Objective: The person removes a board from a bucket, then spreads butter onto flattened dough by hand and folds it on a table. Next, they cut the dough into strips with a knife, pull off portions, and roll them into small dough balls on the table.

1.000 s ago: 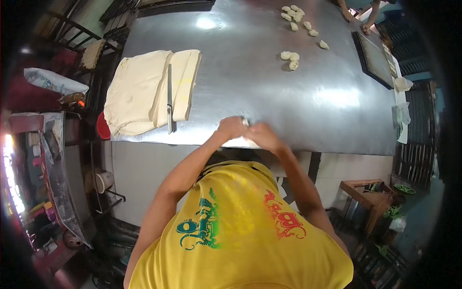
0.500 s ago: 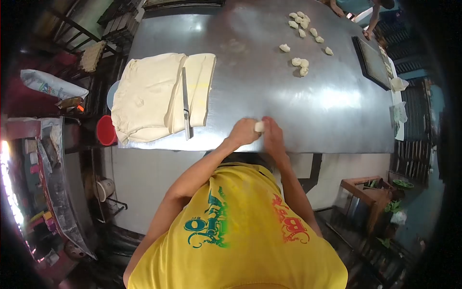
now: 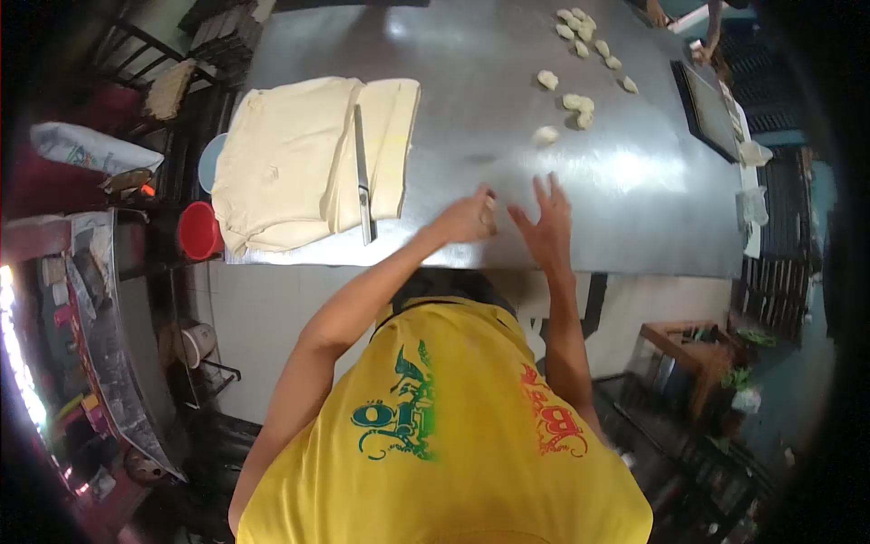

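My left hand (image 3: 469, 218) is closed in a fist near the front edge of the metal table (image 3: 480, 109). A little pale dough (image 3: 489, 214) shows at its fingers, mostly hidden by the hand. To its right, my right hand (image 3: 549, 227) is open, fingers spread and holding nothing. Just beyond those fingertips is a blurred small dough piece (image 3: 546, 136), apart from the hand. Farther off lie several more dough lumps (image 3: 577, 109). On the left rests a large folded dough sheet (image 3: 290, 163), with a long knife (image 3: 362, 172) lying on it, handle toward me.
A dark-rimmed tray (image 3: 705, 109) lies at the table's right side, near another person's hand (image 3: 702, 53). A red container (image 3: 199, 230) and a pale blue one (image 3: 211, 163) stand off the left edge. A wooden stand (image 3: 689, 349) is at lower right.
My hands have come apart. The right one has moved forward and right and opened, letting go of a small dough piece that is now ahead of it. My left hand stays closed.
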A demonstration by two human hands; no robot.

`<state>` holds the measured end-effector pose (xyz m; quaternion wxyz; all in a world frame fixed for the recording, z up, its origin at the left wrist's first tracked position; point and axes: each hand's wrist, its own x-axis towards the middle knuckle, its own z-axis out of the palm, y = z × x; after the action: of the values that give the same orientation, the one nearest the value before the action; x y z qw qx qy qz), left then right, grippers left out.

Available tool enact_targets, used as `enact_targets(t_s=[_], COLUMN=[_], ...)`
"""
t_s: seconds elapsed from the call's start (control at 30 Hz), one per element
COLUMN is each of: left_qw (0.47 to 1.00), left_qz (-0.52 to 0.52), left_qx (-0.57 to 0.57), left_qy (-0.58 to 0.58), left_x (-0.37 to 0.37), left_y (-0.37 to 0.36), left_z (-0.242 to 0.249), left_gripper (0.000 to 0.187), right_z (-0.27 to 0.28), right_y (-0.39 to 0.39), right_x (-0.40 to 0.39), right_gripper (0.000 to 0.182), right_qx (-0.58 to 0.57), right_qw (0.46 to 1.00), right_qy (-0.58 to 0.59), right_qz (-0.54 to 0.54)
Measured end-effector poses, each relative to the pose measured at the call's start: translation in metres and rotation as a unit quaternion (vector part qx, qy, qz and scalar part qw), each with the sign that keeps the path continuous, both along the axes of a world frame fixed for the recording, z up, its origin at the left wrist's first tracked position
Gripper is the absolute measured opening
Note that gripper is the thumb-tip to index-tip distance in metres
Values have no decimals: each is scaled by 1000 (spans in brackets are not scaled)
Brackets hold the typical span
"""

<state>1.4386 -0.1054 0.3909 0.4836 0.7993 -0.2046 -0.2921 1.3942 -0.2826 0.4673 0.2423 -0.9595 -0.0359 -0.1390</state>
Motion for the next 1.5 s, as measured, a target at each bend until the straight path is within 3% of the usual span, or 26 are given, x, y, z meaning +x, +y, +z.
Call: enact_targets(t_s=[0.03,0.07,0.13,0.17,0.2,0.23,0.33,0.43,0.53,0.6,0.67,0.73,0.77,0.8,0.83,0.9,0.93,0.97,1.07,1.13,1.17,1.23,1.3,1.33,1.43,1.5], left_qw=[998,997,997,997,995,992,978,975,962,963,953,935,935,913,889,779,707,705,727,788,816,810,752,719,744,762], left_qz=[-7,-11,-17,-17,17,15,7,17,67,111,218,340,350,399,449,508,501,497,425,409,401,505,626,643,617,589], left_qx=[-65,-80,-77,-58,97,115,165,186,226,237,212,99,44,24,-5,175,374,408,428,372,342,188,13,77,150,178], left_qy=[5,7,-23,-57,-9,-47,-128,-122,-135,-71,-15,10,-45,-86,-87,-323,-330,-299,-329,-272,-239,-230,-208,-251,-208,-202], left_x=[8,2,-12,-14,-17,-20,-33,-47,-52,-30,-14,-1,3,2,0,4,-3,-6,-19,-23,-26,-22,-13,-11,-3,2], left_y=[-6,-12,-24,-31,-44,-53,-68,-64,-42,-14,11,50,74,94,123,190,216,255,312,325,331,349,372,384,407,424], left_z=[-2,15,39,42,28,30,31,33,15,-4,-1,30,31,59,67,60,56,28,-25,-7,8,36,38,39,58,55], left_gripper=[55,53,50,49,39,37,33,31,30,33,38,41,39,32,30,37,47,55,57,56,55,45,44,54,63,71], right_z=[-19,-9,8,4,-9,-22,-49,-41,-55,-37,7,53,29,10,-16,-27,-14,-6,-35,-84,-69,-62,-102,-102,-61,-38], right_y=[-10,-8,-7,-14,-21,-27,-27,-38,-32,-40,-42,-28,-30,-31,-43,-29,-4,23,145,225,254,274,242,229,233,253], right_x=[3,4,-12,-12,-12,-13,-10,9,12,3,4,20,29,51,59,70,71,70,69,61,56,58,69,69,58,35], right_gripper=[39,38,36,35,35,36,33,34,39,34,29,24,20,24,26,31,33,35,37,62,73,68,54,40,29,27], right_qx=[-15,94,290,302,316,330,219,159,130,288,305,205,356,260,44,-11,154,312,307,196,32,13,54,180,238,280], right_qw=[999,989,899,908,915,918,964,927,915,763,706,786,822,940,995,999,975,911,896,937,963,963,972,938,911,897], right_qy=[3,109,328,289,250,216,150,336,352,504,531,437,421,182,50,32,152,265,280,250,231,240,154,269,335,338], right_qz=[37,25,-1,-14,-25,-37,-10,55,150,283,356,386,143,129,78,36,46,52,161,142,137,120,167,121,-22,-56])
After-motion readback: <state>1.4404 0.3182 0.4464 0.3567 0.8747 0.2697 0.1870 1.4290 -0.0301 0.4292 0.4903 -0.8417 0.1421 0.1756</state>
